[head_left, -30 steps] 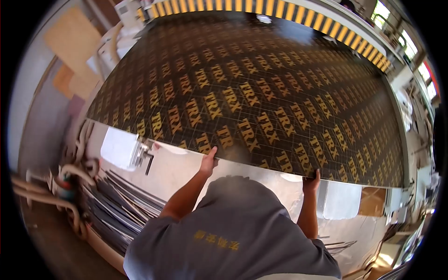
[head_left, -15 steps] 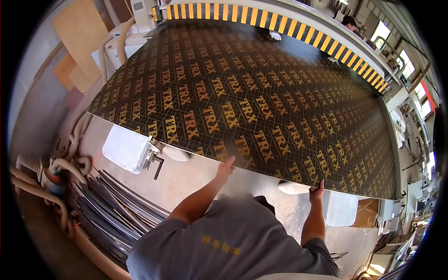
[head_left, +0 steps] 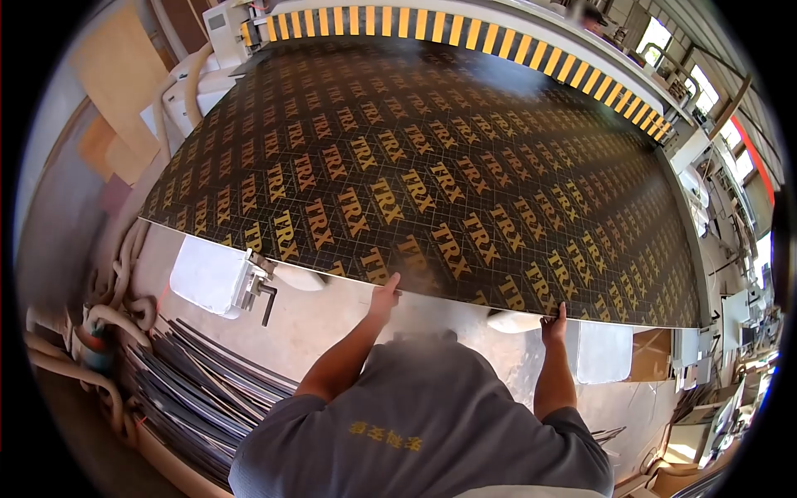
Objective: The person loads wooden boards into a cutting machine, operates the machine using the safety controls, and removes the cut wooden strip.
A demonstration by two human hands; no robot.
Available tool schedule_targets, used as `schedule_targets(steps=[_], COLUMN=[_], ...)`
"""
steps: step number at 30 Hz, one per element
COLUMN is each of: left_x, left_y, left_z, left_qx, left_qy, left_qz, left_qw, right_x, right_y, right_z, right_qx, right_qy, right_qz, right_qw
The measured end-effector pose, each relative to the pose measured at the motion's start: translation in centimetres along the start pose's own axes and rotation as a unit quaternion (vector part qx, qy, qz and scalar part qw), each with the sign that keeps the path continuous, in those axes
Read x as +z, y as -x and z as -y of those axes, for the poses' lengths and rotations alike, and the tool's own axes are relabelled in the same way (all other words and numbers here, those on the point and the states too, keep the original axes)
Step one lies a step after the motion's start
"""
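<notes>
A large dark panel [head_left: 349, 166], printed all over with gold "TRX" lettering, lies nearly flat in front of me. My left hand [head_left: 385, 295] grips its near edge close to the middle, thumb on top and fingers curled underneath. Further right along the same edge, my right hand [head_left: 554, 324] holds the panel the same way. The fingers below the panel are mostly hidden. At its far side the panel reaches a machine beam with yellow and black stripes [head_left: 407, 23].
A clamp with a black crank handle [head_left: 268, 300] juts out below the near edge at left. Dark edging strips [head_left: 207, 390] lie on the floor near ribbed hoses [head_left: 108, 319]. Behind the machine, a person's head [head_left: 593, 18] shows. White supports [head_left: 603, 353] stand under the right side.
The white-gloved hands at the panel's far side are no longer in sight. The whole scene has shifted slightly left in view. Both my hands keep their hold on the near edge.
</notes>
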State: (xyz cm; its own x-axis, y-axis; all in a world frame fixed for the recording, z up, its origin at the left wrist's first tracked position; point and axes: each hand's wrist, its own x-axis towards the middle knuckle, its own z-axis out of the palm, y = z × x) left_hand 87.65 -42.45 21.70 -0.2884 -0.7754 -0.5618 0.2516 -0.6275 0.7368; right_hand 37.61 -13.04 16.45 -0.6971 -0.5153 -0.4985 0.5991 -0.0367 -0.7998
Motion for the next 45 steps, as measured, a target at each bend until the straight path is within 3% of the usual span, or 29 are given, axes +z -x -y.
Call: schedule_targets(steps=[4, 5, 15, 18, 21, 24, 45], left_x=[0.2, 0.1, 2.1, 1.3, 0.7, 0.9, 1.2], left_y=[0.5, 0.5, 1.7, 1.5, 1.3, 1.4, 1.9], left_z=[-0.3, -0.4, -1.4, -1.2, -0.8, -0.7, -1.1], left_qx=[-0.001, 0.0, 0.029, 0.022, 0.02, 0.025, 0.013], left_qy=[0.008, 0.006, -0.002, 0.012, 0.021, 0.017, 0.003], left_qz=[0.003, 0.005, -0.012, 0.005, 0.019, 0.02, 0.014], left_qw=[1.0, 1.0, 0.999, 1.0, 0.999, 0.999, 1.0], right_x=[-0.3, 2.4, 2.0, 3.0, 1.9, 2.4, 3.4], right_y=[0.2, 2.2, 1.8, 2.2, 2.0, 2.4, 3.3], right_z=[-0.3, 0.7, 0.3, 0.5, 0.3, 0.4, 0.9], right_qx=[-0.016, -0.018, -0.019, -0.009, -0.015, -0.007, -0.016], right_qy=[-0.012, -0.025, -0.08, -0.085, -0.088, -0.082, -0.099], right_qz=[0.02, -0.033, 0.008, -0.046, 0.009, -0.036, -0.05], right_qw=[1.0, 0.999, 0.997, 0.995, 0.996, 0.996, 0.994])
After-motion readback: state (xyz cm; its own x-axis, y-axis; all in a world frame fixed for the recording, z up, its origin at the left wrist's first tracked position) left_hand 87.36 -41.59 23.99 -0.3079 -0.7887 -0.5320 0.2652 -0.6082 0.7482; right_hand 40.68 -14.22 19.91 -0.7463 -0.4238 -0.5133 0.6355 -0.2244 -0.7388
